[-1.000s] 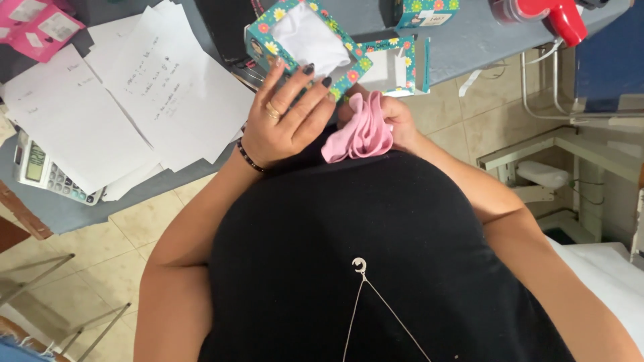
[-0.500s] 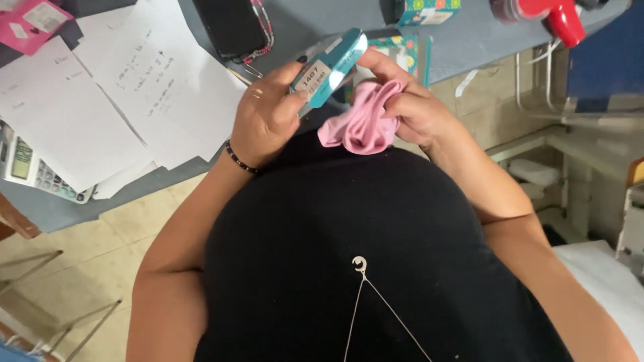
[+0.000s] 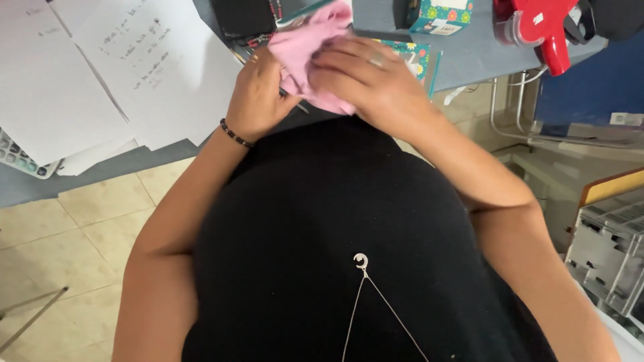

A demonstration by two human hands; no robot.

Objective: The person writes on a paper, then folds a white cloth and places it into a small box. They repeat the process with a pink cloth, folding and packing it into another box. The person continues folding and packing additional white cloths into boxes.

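Note:
My left hand [image 3: 258,94], with a dark bead bracelet at the wrist, grips a teal floral box [image 3: 310,9] by its underside. Only a thin teal edge of the box shows above a pink cloth [image 3: 302,47]. My right hand [image 3: 376,80] lies spread over the pink cloth and presses it against the box. Both hands are held close in front of my chest, over the near edge of the grey table [image 3: 469,64]. The left fingers are hidden behind the cloth.
White handwritten sheets [image 3: 134,67] and a calculator [image 3: 17,157] lie at the left. A black case [image 3: 245,17], two more floral boxes [image 3: 439,13] [image 3: 417,57] and a red tape dispenser [image 3: 537,27] sit on the table. A metal rack [image 3: 610,234] stands at the right over tiled floor.
The box has gone from held edge-on in my left hand to covered by the pink cloth. My right hand moved left and up onto it with the cloth.

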